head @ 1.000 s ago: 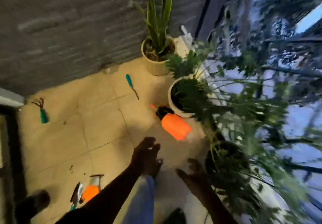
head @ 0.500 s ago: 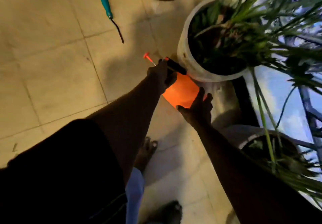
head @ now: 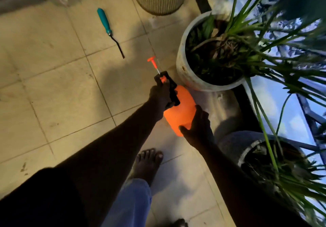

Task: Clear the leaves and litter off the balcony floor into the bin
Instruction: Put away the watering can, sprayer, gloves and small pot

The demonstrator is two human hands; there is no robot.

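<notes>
Over the tiled balcony floor [head: 53, 89], just beside the white plant pot [head: 181, 67], we hold the orange sprayer [head: 180, 115]. Our left hand [head: 159, 95] grips its black handle and our right hand [head: 199, 126] wraps its base. A teal hand tool [head: 104, 21] lies apart, and litter specks [head: 23, 167] dot the floor's left edge.

The white round plant pot [head: 181, 64] is standing just beside the orange plastic spray bottle [head: 180, 112], at one o'clock; the teal-handled hand tool [head: 104, 21] is lying on the beige tiled floor [head: 53, 85] at eleven o'clock.
</notes>
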